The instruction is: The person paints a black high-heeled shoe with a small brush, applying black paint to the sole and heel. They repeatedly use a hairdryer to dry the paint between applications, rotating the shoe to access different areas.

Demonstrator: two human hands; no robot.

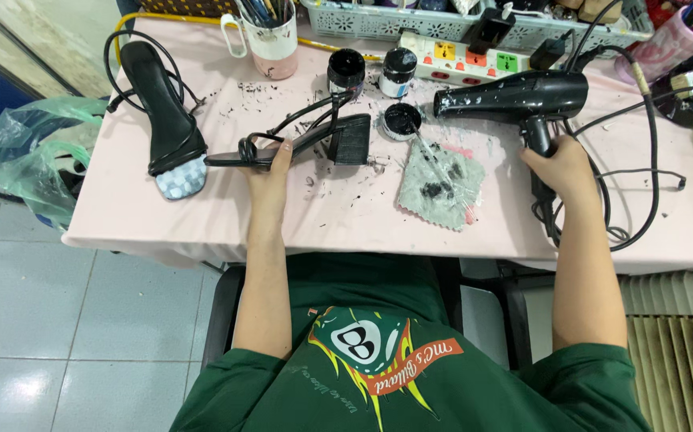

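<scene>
Bright, even overhead light, soft shadows, sharp focus, with wide-angle bending at edges.

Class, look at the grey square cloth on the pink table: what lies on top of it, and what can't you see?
On the grey square cloth lie black smears and a thin clear-handled brush, its far end reaching the small open black jar. The pink table beneath the cloth is hidden.

Top: dark green short-sleeved cotton T-shirt (410, 384)
Print: round black-and-white ball emblem (360, 342) with yellow flames and an orange banner (lettering left unread)
Forearms: bare, no watch or rings visible
</scene>
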